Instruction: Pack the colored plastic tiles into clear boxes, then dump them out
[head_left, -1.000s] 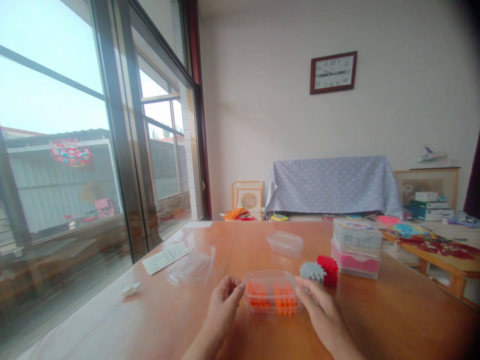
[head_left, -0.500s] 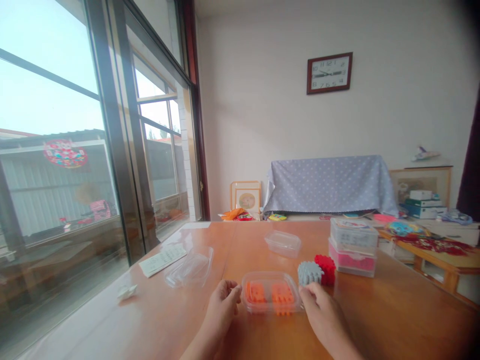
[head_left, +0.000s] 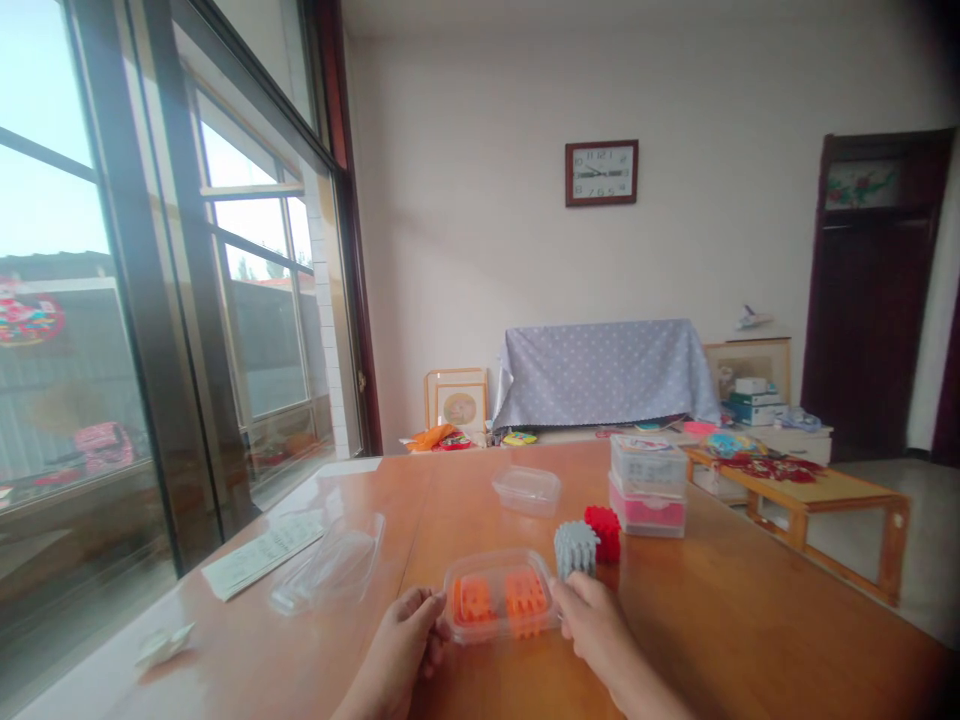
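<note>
Between my hands is a clear plastic container (head_left: pixel 498 633) with two groups of orange toothed pieces (head_left: pixel 474 598) showing through it. My left hand (head_left: pixel 415 627) is closed at its left rim, thumb against the index finger. On the opposite side my right hand (head_left: pixel 590 615) pinches the right rim. Just beyond my right hand stands a stack of grey toothed pieces (head_left: pixel 576 548), with a red stack (head_left: pixel 602 533) of the same sort behind it. I cannot tell whether the container rests on the table or is slightly lifted.
A clear empty tray (head_left: pixel 526 490) lies farther back. Two stacked plastic boxes (head_left: pixel 647 485), the lower one pink inside, stand at the back right. On the left are a clear lid-like piece (head_left: pixel 330 565), a printed sheet (head_left: pixel 262 555) and a crumpled wrapper (head_left: pixel 165 646).
My view has turned to the right, so everything sits farther left in the picture. Both hands stay at the container's rims, and the stacks look unmoved on the table.
</note>
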